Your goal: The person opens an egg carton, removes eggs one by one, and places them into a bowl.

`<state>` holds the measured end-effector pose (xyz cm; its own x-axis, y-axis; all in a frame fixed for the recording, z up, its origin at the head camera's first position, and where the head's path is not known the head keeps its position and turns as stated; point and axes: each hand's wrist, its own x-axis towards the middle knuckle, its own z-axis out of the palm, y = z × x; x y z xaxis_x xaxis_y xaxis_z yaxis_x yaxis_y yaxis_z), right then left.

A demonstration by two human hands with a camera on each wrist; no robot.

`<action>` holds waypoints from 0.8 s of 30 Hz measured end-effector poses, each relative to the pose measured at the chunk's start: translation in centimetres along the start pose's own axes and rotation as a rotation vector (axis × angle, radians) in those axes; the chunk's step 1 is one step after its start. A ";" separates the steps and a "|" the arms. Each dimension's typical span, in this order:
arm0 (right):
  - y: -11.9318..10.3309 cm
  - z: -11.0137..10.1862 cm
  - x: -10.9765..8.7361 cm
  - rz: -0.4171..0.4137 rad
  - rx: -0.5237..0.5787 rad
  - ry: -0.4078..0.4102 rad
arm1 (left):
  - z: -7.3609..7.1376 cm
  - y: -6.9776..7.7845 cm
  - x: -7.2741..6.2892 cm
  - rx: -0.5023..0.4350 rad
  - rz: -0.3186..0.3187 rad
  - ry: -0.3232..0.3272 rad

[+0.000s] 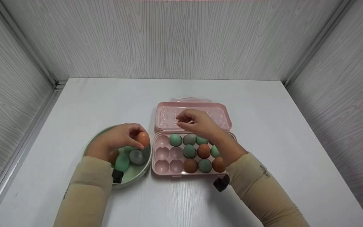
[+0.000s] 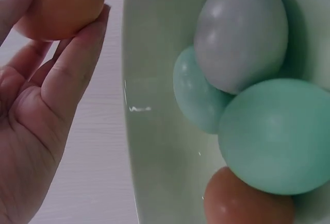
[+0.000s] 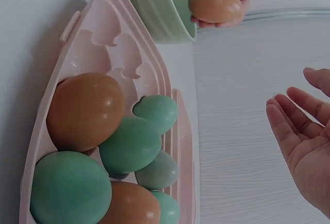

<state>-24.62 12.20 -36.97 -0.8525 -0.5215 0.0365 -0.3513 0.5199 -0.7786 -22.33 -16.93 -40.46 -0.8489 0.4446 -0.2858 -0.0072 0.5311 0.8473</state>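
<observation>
1. Head view: a smooth orange-brown egg point(image 1: 143, 139) is pinched by the left hand point(image 1: 118, 137); a round pale-green bowl point(image 1: 134, 174) is seen below this grip, and a pink plastic egg tray point(image 1: 162, 153) to its right. Nothing is held by the relaxed right hand point(image 1: 198, 122).
2. Left wrist view: green eggs point(image 2: 276, 136) are left beside the grip.
3. Right wrist view: empty cups point(image 3: 100, 23) are seen nearest the grip; tray-filling seems under way, with gentle placing apparently called for.

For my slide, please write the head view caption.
Left hand pinches an orange egg; empty right hand hovers over the open pink carton.
</observation>
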 end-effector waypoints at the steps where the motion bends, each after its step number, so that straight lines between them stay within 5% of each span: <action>1: 0.0 0.0 0.0 -0.003 0.000 -0.001 | 0.0 -0.2 0.0 -0.015 -0.015 -0.013; 10: 0.4 0.1 0.2 -0.024 0.009 -0.006 | 0.1 -1.5 -0.2 -0.030 -0.142 -0.090; 18: 0.5 0.1 0.1 -0.018 -0.005 -0.003 | 0.4 -1.5 -0.4 -0.034 -0.201 -0.135; 24: 0.8 0.3 0.2 -0.010 -0.013 -0.006 | 0.6 -1.5 -0.6 -0.062 -0.233 -0.227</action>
<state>-24.93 12.34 -37.72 -0.8465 -0.5308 0.0400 -0.3648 0.5237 -0.7699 -21.47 -17.62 -41.81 -0.6812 0.4698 -0.5615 -0.2252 0.5953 0.7713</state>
